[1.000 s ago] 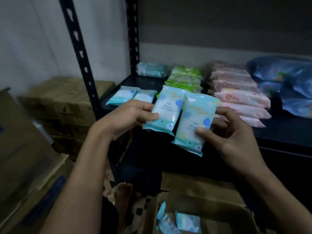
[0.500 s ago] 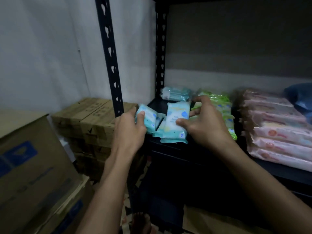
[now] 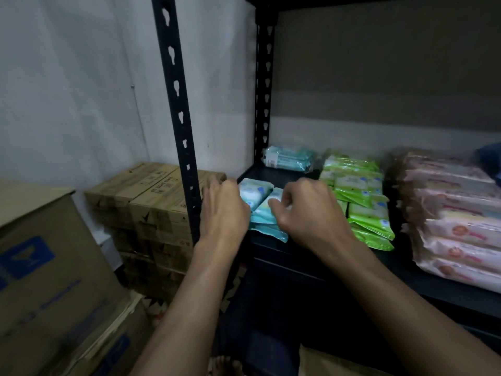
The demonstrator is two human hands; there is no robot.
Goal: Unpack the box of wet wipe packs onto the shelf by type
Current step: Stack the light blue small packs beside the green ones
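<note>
two hands (image 3: pixel 225 210) (image 3: pixel 306 213) on three blue packs (image 3: pixel 256 192), shelf (image 3: pixel 273 173).

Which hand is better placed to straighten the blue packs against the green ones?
Probably the right hand. It sits between the blue packs and the green packs, its fingers already on a blue pack. The left hand is at the pile's outer edge, by the shelf post.
</note>
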